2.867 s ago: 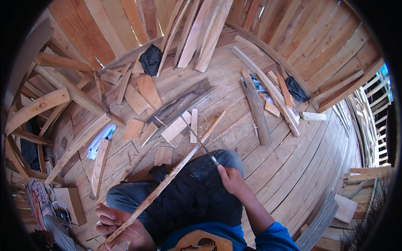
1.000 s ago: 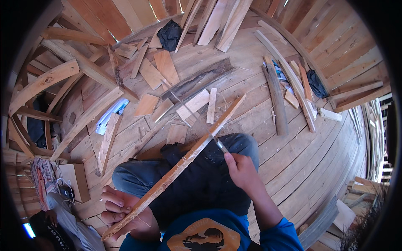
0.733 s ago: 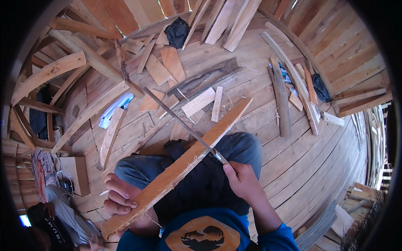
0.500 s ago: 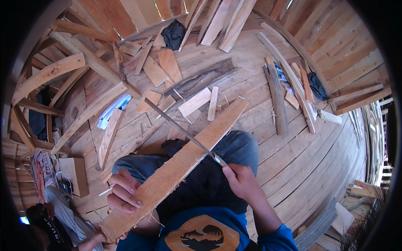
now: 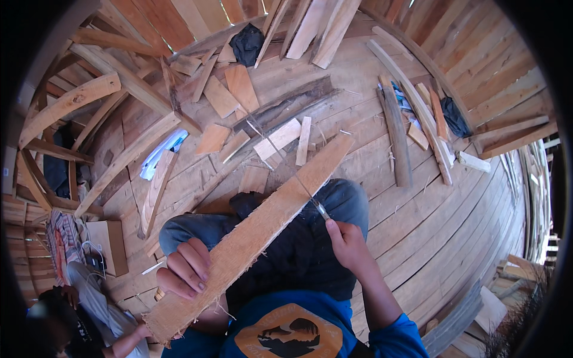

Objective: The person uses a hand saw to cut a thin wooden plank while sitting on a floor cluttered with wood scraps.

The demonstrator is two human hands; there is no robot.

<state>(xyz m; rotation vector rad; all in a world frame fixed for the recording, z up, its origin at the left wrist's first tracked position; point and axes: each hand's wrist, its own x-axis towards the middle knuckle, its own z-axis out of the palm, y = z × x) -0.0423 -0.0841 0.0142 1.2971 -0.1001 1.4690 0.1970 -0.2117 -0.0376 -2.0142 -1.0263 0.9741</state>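
Note:
A long, rough-edged wooden plank [image 5: 256, 235] lies slantwise over my lap, its near end low on the left and its far end up to the right. My left hand [image 5: 188, 271] is closed around its lower part, fingers over the top face. In my right hand [image 5: 349, 241] is the handle of a long, narrow-bladed knife [image 5: 319, 207]. Its thin dark blade crosses over the plank's upper half and points away to the upper left. Frayed fibres hang along the plank's edges. Whether the blade touches the wood I cannot tell.
Board offcuts [image 5: 277, 140] and a curved bark slab [image 5: 292, 104] lie beyond my knees. Long timbers [image 5: 412, 113] rest on the right. A wooden frame [image 5: 128, 164] stands at left. Another person's hand [image 5: 142, 332] is close to the plank's near end.
My right hand has moved slightly right and up, and the knife with it; the blade now looks thinner, turned more edge-on. My left hand keeps its hold, shifted slightly up the plank.

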